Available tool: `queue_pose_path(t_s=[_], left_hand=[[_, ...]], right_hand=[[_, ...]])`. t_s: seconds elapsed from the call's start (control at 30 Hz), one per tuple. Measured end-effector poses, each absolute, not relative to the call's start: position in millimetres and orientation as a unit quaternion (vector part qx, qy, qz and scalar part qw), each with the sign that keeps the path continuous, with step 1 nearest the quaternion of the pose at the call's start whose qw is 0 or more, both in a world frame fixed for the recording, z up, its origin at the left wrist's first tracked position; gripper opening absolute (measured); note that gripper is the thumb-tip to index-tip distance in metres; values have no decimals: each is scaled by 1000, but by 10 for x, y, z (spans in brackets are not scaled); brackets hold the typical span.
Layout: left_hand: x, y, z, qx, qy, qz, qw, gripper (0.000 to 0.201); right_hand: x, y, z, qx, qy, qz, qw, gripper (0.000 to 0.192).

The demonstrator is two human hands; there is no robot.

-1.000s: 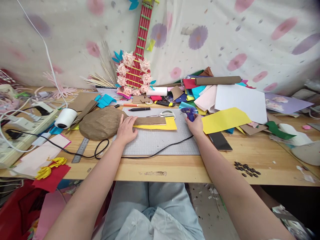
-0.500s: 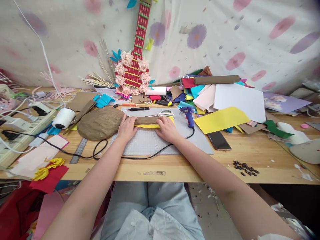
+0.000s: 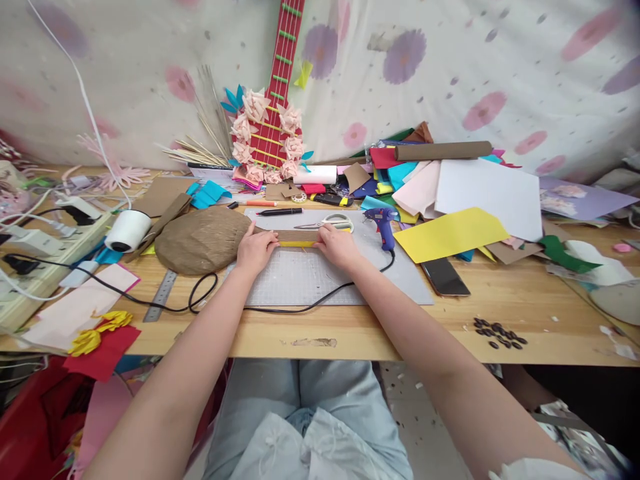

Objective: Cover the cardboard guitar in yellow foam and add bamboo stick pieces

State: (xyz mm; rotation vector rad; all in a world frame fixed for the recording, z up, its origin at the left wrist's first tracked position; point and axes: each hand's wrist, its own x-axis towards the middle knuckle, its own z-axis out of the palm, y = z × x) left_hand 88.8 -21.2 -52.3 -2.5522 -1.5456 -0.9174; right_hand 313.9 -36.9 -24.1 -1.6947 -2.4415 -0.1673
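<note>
Yellow paper [image 3: 296,244], which a second ago lay flat and reached out past the brown strip [image 3: 297,235], now shows mainly as a narrow band along its near edge, with a bit visible beyond the right hand [image 3: 337,247]. That hand was at the glue gun [image 3: 384,227] a second ago; now it is at the strip's right end, and the gun stands by itself at the right of the mat [image 3: 300,280]. The left hand [image 3: 257,250] stays where the strip meets the brown oval [image 3: 203,243].

Both hands pinch the strip and paper, fingers bent over the far side and thumbs toward the near edge; how firmly they press I cannot tell. The strip runs crosswise between them over the mat, its middle bare, with the oval lying just left of the left hand.

Scissors [image 3: 345,222] lie behind the right hand and a pen [image 3: 280,211] behind the strip. The gun's cord [image 3: 393,256] crosses the mat and loops near a ruler [image 3: 160,297]. On the wooden table [image 3: 310,333], a phone [image 3: 446,277] rests right of the mat, with small dark beads [image 3: 499,333] nearer the front edge. A power strip [image 3: 47,267] is at far left. A red guitar [image 3: 270,140] with pink paper flowers leans against the flower-patterned curtain [image 3: 450,80], left of a heap of coloured paper [image 3: 453,233].
</note>
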Motion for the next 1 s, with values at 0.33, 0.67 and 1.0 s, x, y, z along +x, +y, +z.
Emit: queue_pose_path(t_s=[0.33, 0.67, 1.0], left_hand=[[905, -196, -315, -829, -513, -223, 2, 9], [1095, -126, -296, -883, -455, -109, -18, 37], [1144, -2, -191, -855, -511, -76, -49, 30]], right_hand=[[3126, -298, -156, -582, -807, -51, 86, 18], [3125, -309, -182, -589, -800, -48, 104, 17], [3158, -270, -192, -599, -792, -29, 116, 16]])
